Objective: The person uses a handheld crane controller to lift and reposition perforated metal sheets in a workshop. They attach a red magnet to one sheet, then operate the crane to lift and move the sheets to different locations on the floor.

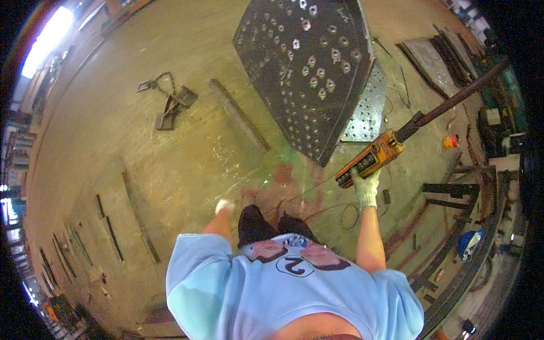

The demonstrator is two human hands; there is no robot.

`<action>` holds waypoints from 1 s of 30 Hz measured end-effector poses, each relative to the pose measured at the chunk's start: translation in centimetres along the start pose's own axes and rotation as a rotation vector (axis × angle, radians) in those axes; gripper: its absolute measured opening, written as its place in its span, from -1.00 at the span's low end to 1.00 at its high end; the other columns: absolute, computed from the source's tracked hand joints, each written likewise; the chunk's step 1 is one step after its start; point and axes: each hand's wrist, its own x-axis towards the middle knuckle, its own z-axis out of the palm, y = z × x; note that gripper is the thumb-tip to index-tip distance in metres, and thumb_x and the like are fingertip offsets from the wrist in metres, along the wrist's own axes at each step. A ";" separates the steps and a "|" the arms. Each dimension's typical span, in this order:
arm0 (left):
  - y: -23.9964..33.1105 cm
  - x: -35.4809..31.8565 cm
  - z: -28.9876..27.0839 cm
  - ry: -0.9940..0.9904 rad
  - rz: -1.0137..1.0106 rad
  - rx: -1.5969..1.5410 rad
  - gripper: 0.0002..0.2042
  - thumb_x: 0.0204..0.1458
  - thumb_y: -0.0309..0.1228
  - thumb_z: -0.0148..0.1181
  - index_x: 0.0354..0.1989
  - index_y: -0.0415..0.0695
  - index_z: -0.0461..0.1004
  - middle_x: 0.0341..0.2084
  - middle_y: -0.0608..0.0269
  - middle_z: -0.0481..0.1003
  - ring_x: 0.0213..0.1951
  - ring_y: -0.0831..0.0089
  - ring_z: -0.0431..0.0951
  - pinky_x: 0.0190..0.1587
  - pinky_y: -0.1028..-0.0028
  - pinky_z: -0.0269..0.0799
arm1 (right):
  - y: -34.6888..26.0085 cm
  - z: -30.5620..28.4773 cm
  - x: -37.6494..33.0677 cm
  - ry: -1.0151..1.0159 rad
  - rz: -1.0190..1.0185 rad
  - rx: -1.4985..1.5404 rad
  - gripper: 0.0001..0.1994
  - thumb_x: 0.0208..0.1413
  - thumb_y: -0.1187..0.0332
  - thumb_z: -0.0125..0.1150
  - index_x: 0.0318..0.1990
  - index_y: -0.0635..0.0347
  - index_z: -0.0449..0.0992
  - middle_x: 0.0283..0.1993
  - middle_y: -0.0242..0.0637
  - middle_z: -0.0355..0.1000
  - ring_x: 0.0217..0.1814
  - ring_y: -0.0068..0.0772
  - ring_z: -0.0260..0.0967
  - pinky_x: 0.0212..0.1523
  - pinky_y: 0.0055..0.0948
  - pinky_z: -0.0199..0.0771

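Workshop floor (113, 141), viewed from above the person. At far left, flat steel strips (110, 226) lie on the concrete in rows. Further in, a chain with lifting hooks (170, 102) rests beside a long steel bar (238, 113), both well apart from the person. The left hand (224, 205), gloved in white, hangs low beside the hip, touching nothing; whether its fingers are curled or spread cannot be told at this size. Centre, a large dark perforated steel plate (306, 68) stands tilted over a lighter perforated plate (365, 107); what bears it is not visible. Right of that, the right hand (365, 190), also gloved, is clamped on the lower end of an orange pendant controller (371, 158), held out in front of the body, its dark cable sleeve (453, 102) running up and away to the right. Loose cable (340, 212) lies on the floor near the feet; steel frames (453, 204) and a blue helmet (469, 242) lie at right. Judged risks: the tilted plate could swing or drop if a wrong button is pressed while the grip covers only the controller's end; the floor cable and scattered strips are trip points for anyone stepping back with eyes on the plate.
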 end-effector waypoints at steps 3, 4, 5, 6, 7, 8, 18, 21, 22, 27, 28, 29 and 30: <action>-13.4 -9.9 2.4 0.100 -0.222 -0.146 -0.38 0.05 0.12 0.02 0.00 -0.24 0.49 0.02 -0.04 0.49 0.10 0.07 0.48 0.08 0.16 0.39 | 1.7 0.5 -1.0 0.052 0.005 0.071 0.01 -0.24 0.27 0.54 0.37 0.21 0.00 0.06 -0.03 0.46 0.07 -0.14 0.45 0.10 -0.28 0.44; -14.7 -13.8 3.0 0.086 -0.346 -0.227 -0.46 0.13 0.02 -0.04 -0.01 -0.24 0.51 -0.04 -0.07 0.52 0.05 0.02 0.49 0.07 0.13 0.39 | 2.9 1.7 -0.8 0.100 -0.138 0.099 0.01 -0.24 0.27 0.55 0.37 0.23 0.01 0.13 -0.01 0.41 0.12 -0.16 0.42 0.16 -0.29 0.40; -18.1 -16.7 4.3 0.262 -0.077 -0.073 -0.53 0.15 -0.05 -0.05 -0.07 -0.22 0.54 -0.10 -0.07 0.54 0.02 0.01 0.51 0.03 0.11 0.41 | 2.8 1.9 -1.1 0.106 -0.129 0.085 0.01 -0.24 0.27 0.55 0.37 0.24 0.01 0.15 -0.01 0.39 0.14 -0.16 0.41 0.17 -0.29 0.38; -20.8 -18.4 6.4 0.298 0.035 -0.010 -0.58 0.17 -0.11 -0.06 -0.12 -0.21 0.56 -0.14 -0.06 0.56 -0.02 0.00 0.53 0.00 0.10 0.43 | 1.9 2.6 -1.2 0.111 -0.137 0.081 0.01 -0.24 0.26 0.56 0.37 0.24 0.01 0.17 0.00 0.38 0.16 -0.16 0.39 0.19 -0.28 0.36; -23.4 -19.9 7.8 0.335 0.152 0.070 -0.63 0.18 -0.17 -0.07 -0.17 -0.20 0.57 -0.18 -0.06 0.57 -0.05 0.00 0.54 -0.04 0.09 0.44 | 1.5 3.1 -1.5 0.123 -0.132 0.075 0.02 -0.24 0.26 0.56 0.37 0.25 0.01 0.18 0.00 0.36 0.17 -0.15 0.38 0.20 -0.28 0.35; -24.7 -20.3 8.1 0.219 0.131 0.069 -0.66 0.19 -0.21 -0.07 -0.21 -0.18 0.58 -0.21 -0.05 0.58 -0.08 -0.01 0.56 -0.07 0.09 0.46 | 2.8 3.9 -1.2 0.202 -0.089 0.004 0.02 -0.24 0.23 0.57 0.37 0.27 0.01 0.19 -0.01 0.36 0.19 -0.14 0.36 0.22 -0.28 0.33; -24.2 -7.4 -11.4 0.322 -0.114 -1.006 -0.34 0.05 0.04 0.13 0.08 -0.37 0.39 -0.05 -0.14 0.48 -0.04 0.09 0.47 -0.02 0.27 0.37 | -10.0 15.2 -3.8 0.346 0.306 -0.310 0.14 -0.11 -0.05 0.45 0.39 0.46 -0.20 0.36 0.17 0.12 0.32 0.05 0.22 0.30 -0.18 0.26; -25.4 -0.6 -19.9 0.735 0.030 -0.893 -0.33 0.01 -0.03 0.26 0.12 -0.37 0.35 -0.26 0.05 0.56 -0.41 0.35 0.52 -0.41 0.35 0.45 | -15.7 19.1 -4.8 0.248 0.168 -0.071 0.16 -0.11 -0.08 0.44 0.39 0.47 -0.23 0.35 0.17 0.13 0.31 0.09 0.23 0.29 -0.13 0.29; -23.9 -0.4 -24.3 0.729 0.051 -0.850 -0.30 0.01 -0.02 0.26 0.17 -0.37 0.32 -0.15 0.00 0.54 -0.33 0.33 0.54 -0.34 0.37 0.46 | -15.3 20.2 -4.6 0.336 0.082 -0.152 0.17 -0.11 -0.10 0.43 0.40 0.45 -0.25 0.33 0.18 0.14 0.29 0.12 0.24 0.27 -0.10 0.30; -21.6 0.0 -38.6 0.680 0.132 -0.916 -0.27 -0.01 0.01 0.25 0.19 -0.36 0.31 -0.07 -0.03 0.52 -0.27 0.31 0.56 -0.25 0.36 0.48 | -23.2 25.2 -4.1 0.306 0.238 -0.234 0.15 -0.09 -0.09 0.41 0.38 0.48 -0.23 0.27 0.27 0.20 0.23 0.18 0.29 0.20 -0.09 0.38; -21.9 1.1 -41.4 0.633 0.140 -0.913 -0.27 0.00 0.02 0.24 0.19 -0.36 0.31 -0.07 -0.03 0.52 -0.27 0.31 0.56 -0.24 0.37 0.48 | -24.5 27.4 -3.3 0.331 0.232 -0.222 0.15 -0.10 -0.10 0.42 0.38 0.49 -0.23 0.26 0.26 0.21 0.22 0.18 0.30 0.19 -0.09 0.38; -22.1 2.1 -44.2 0.587 0.149 -0.910 -0.27 0.00 0.03 0.24 0.18 -0.35 0.31 -0.08 -0.03 0.52 -0.28 0.31 0.55 -0.24 0.37 0.48 | -25.7 29.6 -2.4 0.357 0.228 -0.211 0.16 -0.11 -0.11 0.42 0.37 0.50 -0.22 0.25 0.26 0.22 0.21 0.18 0.31 0.19 -0.09 0.39; -22.6 3.3 -45.5 0.562 0.110 -0.883 -0.26 -0.01 0.04 0.24 0.18 -0.36 0.32 -0.09 -0.02 0.52 -0.28 0.33 0.55 -0.26 0.38 0.48 | -26.6 30.7 -1.5 0.334 0.197 -0.150 0.19 -0.13 -0.13 0.44 0.37 0.51 -0.23 0.26 0.24 0.23 0.23 0.17 0.29 0.21 -0.10 0.37</action>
